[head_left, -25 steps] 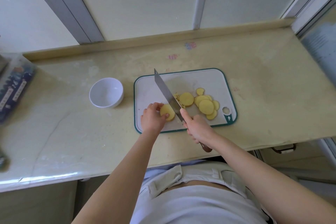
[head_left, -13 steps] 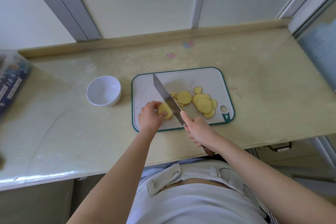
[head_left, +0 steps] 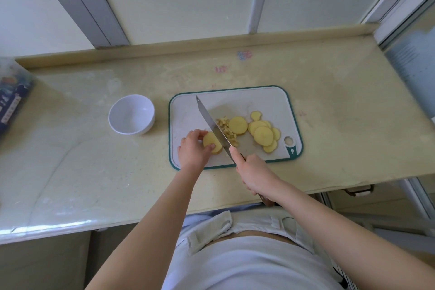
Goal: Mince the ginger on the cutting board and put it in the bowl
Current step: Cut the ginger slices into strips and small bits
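Minced ginger (head_left: 227,130) has grown on cutting board (head_left: 259,101) atop beige counter (head_left: 341,113).

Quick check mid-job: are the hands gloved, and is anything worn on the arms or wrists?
No gloves: the left hand and right hand are bare. The left forearm and right forearm are bare too, with no sleeve in view. No watch or bracelet shows; rings would be too small to tell. The person wears a white top.
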The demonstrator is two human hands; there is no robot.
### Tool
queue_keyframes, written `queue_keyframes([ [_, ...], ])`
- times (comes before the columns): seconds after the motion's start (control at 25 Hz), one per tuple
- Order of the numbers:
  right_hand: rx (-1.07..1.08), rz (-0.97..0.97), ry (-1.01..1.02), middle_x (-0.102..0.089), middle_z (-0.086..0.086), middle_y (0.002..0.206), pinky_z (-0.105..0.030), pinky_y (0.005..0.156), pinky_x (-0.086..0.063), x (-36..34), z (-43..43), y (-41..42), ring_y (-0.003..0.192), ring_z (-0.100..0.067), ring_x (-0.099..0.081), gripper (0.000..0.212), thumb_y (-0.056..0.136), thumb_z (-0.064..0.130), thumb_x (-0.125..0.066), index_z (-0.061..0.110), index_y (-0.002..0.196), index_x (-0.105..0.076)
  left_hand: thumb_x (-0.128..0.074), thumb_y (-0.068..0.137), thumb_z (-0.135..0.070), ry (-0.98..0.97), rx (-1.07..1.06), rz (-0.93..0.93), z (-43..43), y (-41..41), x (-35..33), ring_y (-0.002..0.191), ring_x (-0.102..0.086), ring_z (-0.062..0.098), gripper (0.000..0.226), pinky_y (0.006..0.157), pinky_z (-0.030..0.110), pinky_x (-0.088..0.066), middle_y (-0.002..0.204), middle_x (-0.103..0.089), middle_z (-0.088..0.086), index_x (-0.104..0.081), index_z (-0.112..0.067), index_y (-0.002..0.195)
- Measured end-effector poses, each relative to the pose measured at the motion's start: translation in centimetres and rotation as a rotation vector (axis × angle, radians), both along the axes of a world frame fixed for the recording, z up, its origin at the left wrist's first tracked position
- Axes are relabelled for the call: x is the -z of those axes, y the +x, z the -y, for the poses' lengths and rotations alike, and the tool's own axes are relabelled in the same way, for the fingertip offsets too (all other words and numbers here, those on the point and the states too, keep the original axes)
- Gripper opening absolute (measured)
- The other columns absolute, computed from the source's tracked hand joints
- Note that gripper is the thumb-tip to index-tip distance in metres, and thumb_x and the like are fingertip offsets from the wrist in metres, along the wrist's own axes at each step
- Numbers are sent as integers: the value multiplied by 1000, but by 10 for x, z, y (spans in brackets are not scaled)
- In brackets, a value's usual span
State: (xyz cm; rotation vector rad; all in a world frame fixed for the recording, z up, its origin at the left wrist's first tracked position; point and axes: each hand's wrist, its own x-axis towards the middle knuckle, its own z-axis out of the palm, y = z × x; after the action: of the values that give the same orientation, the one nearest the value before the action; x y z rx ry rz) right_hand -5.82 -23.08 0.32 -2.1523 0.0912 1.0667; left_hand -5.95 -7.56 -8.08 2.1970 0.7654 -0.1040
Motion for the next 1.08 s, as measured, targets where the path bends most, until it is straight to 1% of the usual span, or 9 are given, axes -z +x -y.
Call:
queue_keyframes([
  [0.2,15,-4,-8,-31,1,47,-22,39,-29,9,-8,8,38,-16,-31,61,99,60,-26,16,58,-32,-72,78,-23,13,-3,7,1,0,-1,101,-55,22,36,89,45,-46,106,-61,-2,-59,-21,112],
  [0.28,-1,29,-27,-35,-2,51,-26,45,-34,17,-10,7,44,-18,-35,58,100,57,-27,17,59,-33,-72,79,-23,18,0,5,0,0,-1,101,-55,22,36,89,45,-46,107,-62,-2,-59,-21,112],
  [0.36,-30,62,-33,-36,-3,54,-29,50,-33,24,-10,4,48,-18,-36,53,102,52,-29,22,59,-31,-71,79,-23,18,2,4,1,-1,-1,100,-55,22,36,88,45,-46,107,-61,-2,-59,-21,112],
  [0.52,44,88,4,-32,0,50,-28,45,-27,28,-8,1,44,-17,-31,61,100,55,-34,14,55,-28,-71,79,-23,25,16,-4,0,0,-1,101,-55,22,37,88,45,-47,108,-61,-1,-58,-21,114],
  [0.68,10,94,7,-33,-3,53,-29,46,-26,28,-7,1,46,-18,-32,57,102,50,-32,16,56,-29,-72,79,-22,18,19,3,0,0,-2,101,-56,22,37,89,45,-47,108,-60,0,-59,-20,114],
  [0.8,33,88,-12,-34,-2,52,-28,45,-28,29,-6,2,45,-17,-33,61,100,56,-31,13,56,-30,-72,78,-22,4,7,20,1,-1,-3,100,-56,22,39,88,44,-48,106,-60,-1,-59,-21,114],
  [0.92,27,76,-12,-36,-4,56,-28,45,-32,30,-6,4,49,-19,-36,60,100,57,-29,13,60,-34,-70,81,-22,-5,0,51,1,-3,-2,102,-56,23,40,89,41,-48,109,-60,2,-58,-18,119],
  [1.04,-24,73,-5,-36,-5,61,-29,48,-32,28,-6,3,52,-19,-37,51,103,51,-28,20,62,-33,-66,84,-22,8,-25,100,6,-11,-1,105,-52,22,38,91,34,-45,112,-57,5,-58,-13,120],
  [1.08,-21,73,-7,-36,-5,61,-29,49,-33,28,-6,2,52,-19,-37,52,102,52,-28,19,62,-33,-67,84,-22,13,-36,103,8,-12,-1,106,-51,21,38,90,32,-44,112,-56,5,-58,-12,120],
])
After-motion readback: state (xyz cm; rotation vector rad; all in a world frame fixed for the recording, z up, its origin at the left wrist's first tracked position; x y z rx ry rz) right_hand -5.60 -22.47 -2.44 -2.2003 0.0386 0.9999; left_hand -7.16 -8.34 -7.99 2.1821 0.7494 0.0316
